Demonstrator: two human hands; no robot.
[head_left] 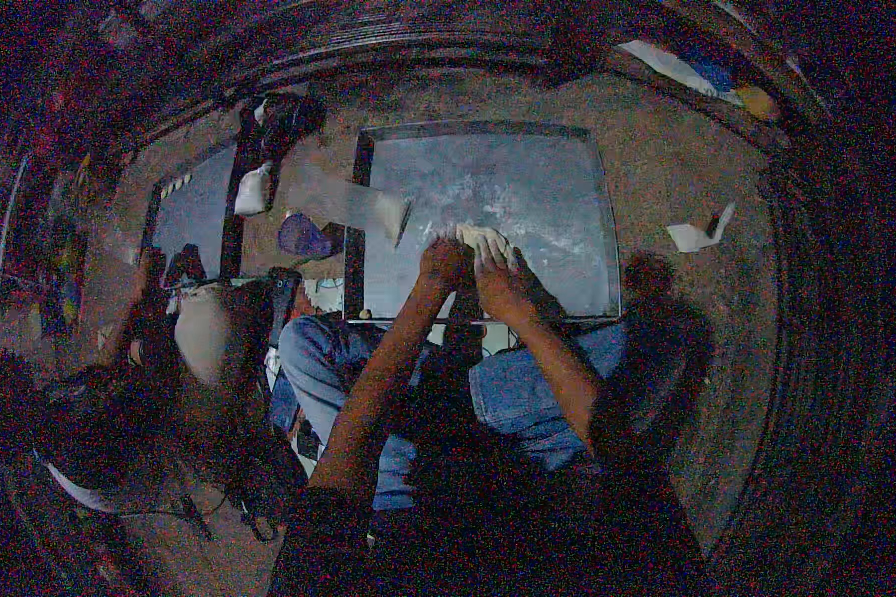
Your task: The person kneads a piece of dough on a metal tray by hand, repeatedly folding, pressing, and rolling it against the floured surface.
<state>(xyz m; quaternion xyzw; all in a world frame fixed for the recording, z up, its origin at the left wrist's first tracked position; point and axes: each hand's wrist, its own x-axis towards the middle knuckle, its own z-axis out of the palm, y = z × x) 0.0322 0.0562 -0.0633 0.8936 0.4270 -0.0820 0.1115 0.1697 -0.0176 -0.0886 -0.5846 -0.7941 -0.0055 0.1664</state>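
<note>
pale dough lump (486, 239) under both hands on floured metal tray (567, 169), at fingertips. left hand (440, 261) curled, pressing lump's left edge; right hand (495, 279) flatter, fingers over it. second tray (194, 214) well left.

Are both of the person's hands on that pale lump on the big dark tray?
Yes, the left hand and right hand both rest against the pale lump, which lies on the dark tray.

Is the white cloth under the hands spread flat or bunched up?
Bunched up: the white cloth shows as a small lump under both hands on the grey panel.
</note>
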